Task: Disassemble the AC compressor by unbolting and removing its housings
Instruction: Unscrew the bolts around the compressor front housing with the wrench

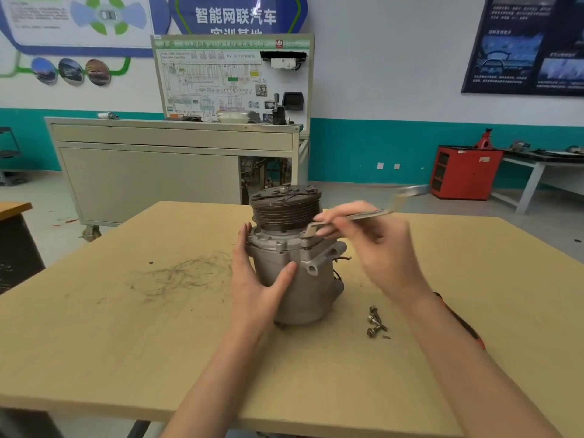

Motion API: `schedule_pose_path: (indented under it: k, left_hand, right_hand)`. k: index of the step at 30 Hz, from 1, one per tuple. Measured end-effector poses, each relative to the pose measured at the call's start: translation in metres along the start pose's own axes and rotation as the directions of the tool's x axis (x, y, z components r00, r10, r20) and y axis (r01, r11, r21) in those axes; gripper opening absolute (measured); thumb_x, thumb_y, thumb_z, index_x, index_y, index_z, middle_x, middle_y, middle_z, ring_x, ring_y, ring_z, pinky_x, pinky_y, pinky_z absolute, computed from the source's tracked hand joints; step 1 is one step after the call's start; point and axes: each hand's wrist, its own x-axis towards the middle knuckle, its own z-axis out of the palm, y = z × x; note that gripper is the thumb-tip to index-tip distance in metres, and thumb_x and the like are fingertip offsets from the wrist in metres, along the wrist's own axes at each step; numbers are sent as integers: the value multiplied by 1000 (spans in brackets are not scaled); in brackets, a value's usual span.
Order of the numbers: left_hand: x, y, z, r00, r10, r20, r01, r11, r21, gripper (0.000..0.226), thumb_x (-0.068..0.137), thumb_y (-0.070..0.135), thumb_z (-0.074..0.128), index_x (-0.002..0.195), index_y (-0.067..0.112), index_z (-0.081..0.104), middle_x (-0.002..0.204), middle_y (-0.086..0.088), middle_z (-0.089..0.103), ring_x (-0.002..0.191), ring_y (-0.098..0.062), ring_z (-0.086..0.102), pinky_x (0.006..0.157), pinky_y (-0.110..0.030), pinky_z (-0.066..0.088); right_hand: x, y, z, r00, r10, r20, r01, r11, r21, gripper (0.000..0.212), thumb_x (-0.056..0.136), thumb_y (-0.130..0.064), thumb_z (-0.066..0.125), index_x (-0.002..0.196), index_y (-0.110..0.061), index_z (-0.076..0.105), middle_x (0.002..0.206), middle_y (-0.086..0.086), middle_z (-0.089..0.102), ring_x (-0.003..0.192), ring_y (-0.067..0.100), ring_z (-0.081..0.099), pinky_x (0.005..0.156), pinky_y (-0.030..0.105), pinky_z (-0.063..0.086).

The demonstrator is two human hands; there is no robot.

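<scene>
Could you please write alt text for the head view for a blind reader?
A person's left hand steadies an upright AC compressor on a wooden table while the right hand holds a wrench at its upper flange; loose bolts lie nearby.

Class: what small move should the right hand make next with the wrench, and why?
Probably the right hand should swing the wrench to loosen the flange bolt: its end sits on that bolt, the left hand holds the compressor steady, and loose bolts lie on the table.
</scene>
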Motion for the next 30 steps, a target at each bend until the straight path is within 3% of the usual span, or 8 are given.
schedule_pose_path:
  k: [2, 4, 6, 10, 14, 17, 22, 30]
  left_hand:
    - [0, 5, -1, 1000, -4, 1, 4, 1000, 21, 94, 68, 57, 68, 146, 36, 20, 149, 16, 31, 136, 6, 28, 107, -3, 19]
    - [0, 7, -1, 1000, -20, 6, 20, 999, 34, 94, 68, 53, 70, 146, 36, 20, 148, 17, 31, 135, 6, 28, 104, 0, 19]
    - [0, 7, -2, 1000, -19, 15, 19, 1000, 11, 95, 67, 56, 68, 146, 35, 20, 148, 17, 31, 135, 7, 28, 106, -3, 20]
    - [1, 7, -3, 999, -13, 30, 14, 1000, -5, 93, 66, 62, 65, 144, 40, 19, 148, 21, 30, 135, 12, 26, 106, -3, 20]
    - [1, 8, -2, 1000, -14, 28, 14, 1000, 13, 94, 66, 63, 64, 145, 40, 18, 146, 24, 29, 134, 13, 25, 105, -2, 18]
    - [1, 7, -1, 1000, -10, 19, 10, 1000, -3, 93, 67, 61, 65, 146, 36, 20, 147, 21, 31, 135, 10, 26, 108, -5, 20]
    - [1, 8, -1, 1000, -15, 21, 15, 1000, -5, 94, 68, 61, 65, 146, 34, 21, 146, 23, 31, 136, 10, 27, 109, -8, 22]
    - [1, 9, -1, 996, -66, 65, 65, 998, 16, 87, 66, 54, 63, 139, 12, 39, 138, -4, 48, 129, -16, 46, 104, -46, 41]
  right_hand:
    - [5, 13, -18, 948, 318, -22, -293, 898, 329, 19, 93, -13, 49, 88, -15, 67, 93, 6, 73, 82, 24, 71, 73, 29, 56]
    - [12, 31, -28, 866, 489, 104, -479, 752, 453, 32, 96, -8, 42, 81, -15, 70, 93, 11, 72, 83, 26, 70, 73, 29, 55]
    - [20, 43, -26, 812, 552, 190, -557, 635, 535, 43, 97, -1, 35, 75, -12, 69, 89, 14, 72, 78, 24, 70, 70, 28, 55]
    - [26, 46, -27, 794, 584, 169, -573, 628, 527, 32, 98, -3, 36, 81, -3, 63, 85, 15, 72, 74, 24, 70, 67, 27, 56]
    - [30, 15, -34, 900, 435, 33, -434, 885, 169, 20, 94, -15, 49, 86, -8, 66, 82, 10, 73, 74, 22, 72, 67, 27, 58]
    - [39, -17, -25, 983, 170, 67, -148, 955, -256, 11, 91, -13, 57, 90, -8, 67, 77, 6, 70, 68, 12, 69, 66, 27, 58]
    - [48, -44, 10, 940, 11, 340, 215, 754, -620, 25, 93, -23, 56, 90, -1, 65, 78, 12, 67, 69, 30, 64, 65, 43, 53]
    - [30, -51, 49, 893, -121, 433, 441, 424, -791, 11, 79, -20, 73, 75, -13, 67, 65, 2, 61, 52, 15, 60, 40, 23, 38]
